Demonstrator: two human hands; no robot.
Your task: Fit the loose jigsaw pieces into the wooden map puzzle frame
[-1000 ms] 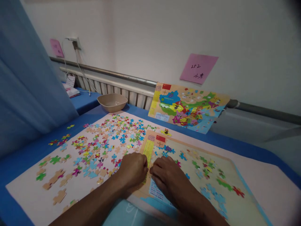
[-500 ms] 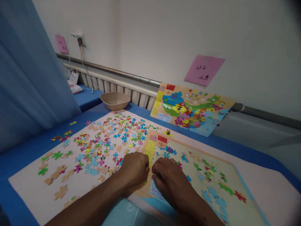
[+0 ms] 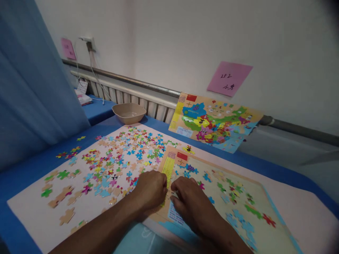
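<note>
My left hand (image 3: 151, 189) is closed in a fist over the left border of a jigsaw puzzle board (image 3: 254, 176). Its fingertips are hidden, so what it holds, if anything, cannot be seen. Just to its right, my right hand (image 3: 191, 199) is curled, thumb and fingers drawn together, above the same border. Whatever lies between those fingers is out of sight. Beside the hands run a yellow printed strip (image 3: 168, 167) and a blue text panel (image 3: 175, 216). Joined light blue puzzle pieces (image 3: 242, 222) and a green-and-red group (image 3: 254, 211) lie on the board.
Many loose puzzle pieces (image 3: 103, 165) cover the pink sheet (image 3: 31, 208) on the left. A beige bowl (image 3: 129, 113) stands behind them. The printed map picture (image 3: 212, 121) leans against the wall rail (image 3: 148, 85). A blue curtain (image 3: 34, 81) hangs at the left.
The view has shifted very slightly. Both hands keep nearly the same place and pose, and the pieces lie as before.
</note>
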